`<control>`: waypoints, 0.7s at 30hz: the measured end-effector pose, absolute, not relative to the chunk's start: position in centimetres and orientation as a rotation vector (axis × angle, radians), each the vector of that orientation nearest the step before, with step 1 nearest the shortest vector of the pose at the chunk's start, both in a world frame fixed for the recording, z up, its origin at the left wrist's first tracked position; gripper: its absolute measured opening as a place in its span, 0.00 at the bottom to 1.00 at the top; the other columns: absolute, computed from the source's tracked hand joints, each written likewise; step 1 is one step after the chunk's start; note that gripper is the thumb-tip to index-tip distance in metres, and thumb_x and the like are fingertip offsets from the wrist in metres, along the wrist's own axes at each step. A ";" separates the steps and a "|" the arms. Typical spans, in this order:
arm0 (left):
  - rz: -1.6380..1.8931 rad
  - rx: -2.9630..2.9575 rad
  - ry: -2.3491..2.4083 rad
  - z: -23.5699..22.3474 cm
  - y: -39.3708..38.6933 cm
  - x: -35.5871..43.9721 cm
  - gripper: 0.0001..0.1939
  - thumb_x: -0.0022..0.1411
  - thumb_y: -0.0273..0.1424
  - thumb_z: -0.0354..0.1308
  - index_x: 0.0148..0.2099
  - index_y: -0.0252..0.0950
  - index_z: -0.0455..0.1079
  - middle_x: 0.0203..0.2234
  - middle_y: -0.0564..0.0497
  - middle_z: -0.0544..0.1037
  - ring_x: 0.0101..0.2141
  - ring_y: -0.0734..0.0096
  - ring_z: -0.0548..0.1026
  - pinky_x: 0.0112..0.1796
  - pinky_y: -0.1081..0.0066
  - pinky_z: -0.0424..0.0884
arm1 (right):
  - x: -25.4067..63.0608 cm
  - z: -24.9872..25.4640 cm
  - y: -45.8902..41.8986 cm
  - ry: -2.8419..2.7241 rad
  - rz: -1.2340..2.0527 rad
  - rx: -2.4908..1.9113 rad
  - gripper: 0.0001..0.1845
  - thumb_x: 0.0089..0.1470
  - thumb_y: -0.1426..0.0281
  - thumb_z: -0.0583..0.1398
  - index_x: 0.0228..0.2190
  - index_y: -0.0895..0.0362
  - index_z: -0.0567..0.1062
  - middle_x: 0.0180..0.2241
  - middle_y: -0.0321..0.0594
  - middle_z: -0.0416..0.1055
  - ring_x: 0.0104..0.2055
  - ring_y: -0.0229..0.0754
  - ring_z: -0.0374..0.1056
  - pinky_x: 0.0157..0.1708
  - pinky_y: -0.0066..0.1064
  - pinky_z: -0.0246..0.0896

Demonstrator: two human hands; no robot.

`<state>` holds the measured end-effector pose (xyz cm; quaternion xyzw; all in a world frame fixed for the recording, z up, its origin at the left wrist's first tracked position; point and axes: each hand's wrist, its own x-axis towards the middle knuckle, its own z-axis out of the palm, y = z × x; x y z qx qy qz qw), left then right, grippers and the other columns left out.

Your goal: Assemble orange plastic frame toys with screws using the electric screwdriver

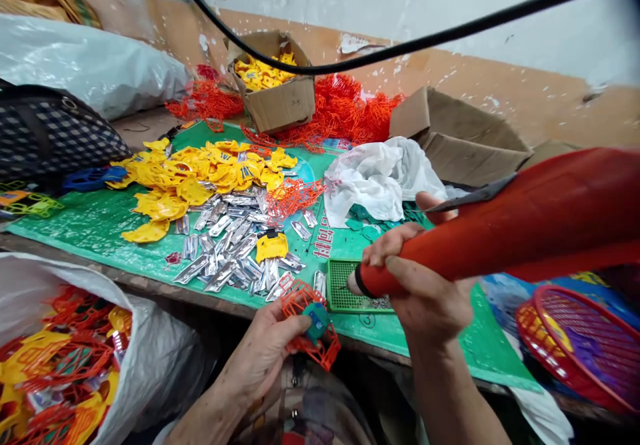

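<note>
My left hand point(263, 345) pinches an orange-red openwork plastic frame point(327, 348) with a small green plastic piece point(316, 320) on it, at the table's front edge. My right hand point(425, 285) is wrapped round a red electric screwdriver point(480, 238) with a grey lever along its top. The screwdriver's nose points down and left over a shallow green basket point(345, 310) holding small screws. Left of the basket lies a heap of silvery flat pieces point(230, 238). A yellow plastic part point(271, 247) rests on that heap.
Yellow plastic parts point(200, 171) are piled farther back. An open white sack point(165, 358) of assembled pieces stands at lower left. Behind are a carton point(285, 105) of yellow parts, orange frames point(345, 111) and a white bag point(370, 175). A red basket point(590, 345) sits right. A black cable point(360, 63) crosses above.
</note>
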<state>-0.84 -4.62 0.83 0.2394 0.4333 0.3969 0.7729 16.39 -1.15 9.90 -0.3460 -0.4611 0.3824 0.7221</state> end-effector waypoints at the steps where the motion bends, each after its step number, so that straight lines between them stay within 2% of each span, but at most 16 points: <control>1: 0.851 0.527 0.928 0.7 -4.6 -0.9 0.14 0.52 0.27 0.66 0.44 0.34 0.77 0.34 0.47 0.81 0.30 0.68 0.76 0.33 0.70 0.74 | 16.9 9.7 -0.5 -1.002 0.775 -0.786 0.11 0.40 0.77 0.64 0.29 0.54 0.71 0.23 0.29 0.69 0.23 0.36 0.65 0.26 0.34 0.66; 5: 0.818 0.541 0.881 1.0 -4.7 -0.7 0.14 0.53 0.29 0.65 0.43 0.33 0.77 0.34 0.46 0.81 0.31 0.67 0.77 0.35 0.70 0.74 | 18.6 7.9 1.8 -0.985 0.600 -0.865 0.11 0.39 0.76 0.65 0.26 0.55 0.70 0.22 0.29 0.70 0.22 0.37 0.65 0.25 0.34 0.65; 9: 0.819 0.515 0.894 1.9 -4.6 -0.4 0.08 0.50 0.29 0.67 0.36 0.34 0.77 0.28 0.49 0.80 0.28 0.70 0.76 0.32 0.72 0.73 | 19.2 6.5 3.0 -0.970 0.564 -0.934 0.13 0.38 0.74 0.66 0.29 0.55 0.71 0.22 0.29 0.70 0.21 0.37 0.66 0.24 0.34 0.64; 12: 0.817 0.509 0.883 2.0 -4.5 -0.3 0.06 0.49 0.28 0.67 0.33 0.34 0.77 0.26 0.51 0.79 0.27 0.71 0.74 0.33 0.74 0.72 | 19.4 6.0 3.5 -0.962 0.544 -0.964 0.10 0.38 0.73 0.66 0.26 0.56 0.72 0.22 0.30 0.69 0.21 0.36 0.66 0.23 0.33 0.64; 15: 0.809 0.515 0.880 1.8 -4.4 -0.3 0.06 0.50 0.28 0.67 0.33 0.33 0.77 0.26 0.50 0.78 0.28 0.71 0.74 0.33 0.74 0.71 | 19.6 5.5 3.9 -0.964 0.514 -0.980 0.07 0.38 0.73 0.66 0.22 0.57 0.72 0.22 0.32 0.70 0.22 0.36 0.65 0.24 0.33 0.63; 21: 0.791 0.536 0.890 1.5 -4.4 -0.4 0.09 0.50 0.29 0.68 0.36 0.32 0.78 0.28 0.49 0.79 0.28 0.71 0.74 0.34 0.73 0.71 | 19.7 5.1 4.2 -0.977 0.520 -0.975 0.07 0.39 0.72 0.66 0.21 0.56 0.72 0.21 0.31 0.69 0.21 0.36 0.64 0.24 0.34 0.63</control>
